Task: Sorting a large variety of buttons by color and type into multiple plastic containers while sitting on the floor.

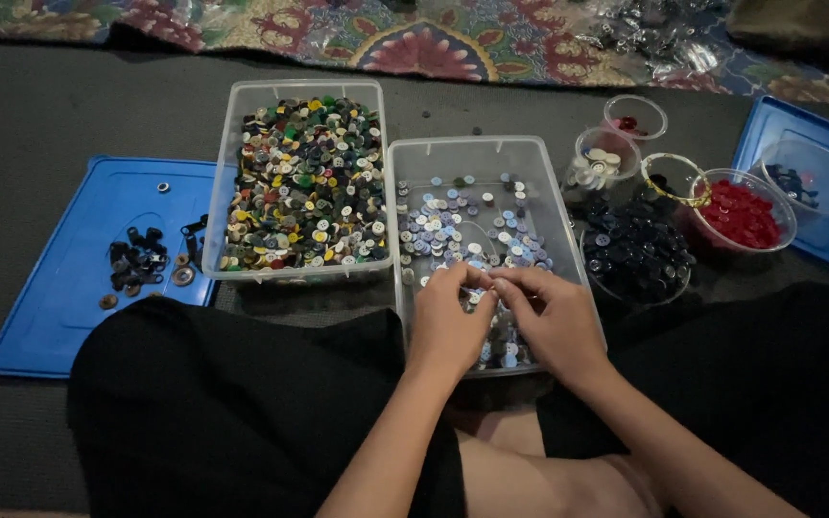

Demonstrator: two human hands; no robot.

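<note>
Where both hands meet over the near end of the clear plastic bin [539,153], left hand [448,321] and right hand [554,321] curl fingertips together, apparently pinching among the pale blue and white buttons [458,230]; exactly what they grip is hidden.

- Second clear bin [232,144], left: mixed buttons, heaped.
- Round tubs: dark buttons [635,249]; red buttons [741,216].
- Blue lid [59,288]: dark toggles, rigid, flat.
- Sorting by colour seems to explain the separate tubs.

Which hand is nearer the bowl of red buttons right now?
Right. The right hand is in the clear bin, closer to the bowl of red buttons; the left hand sits farther left.
</note>
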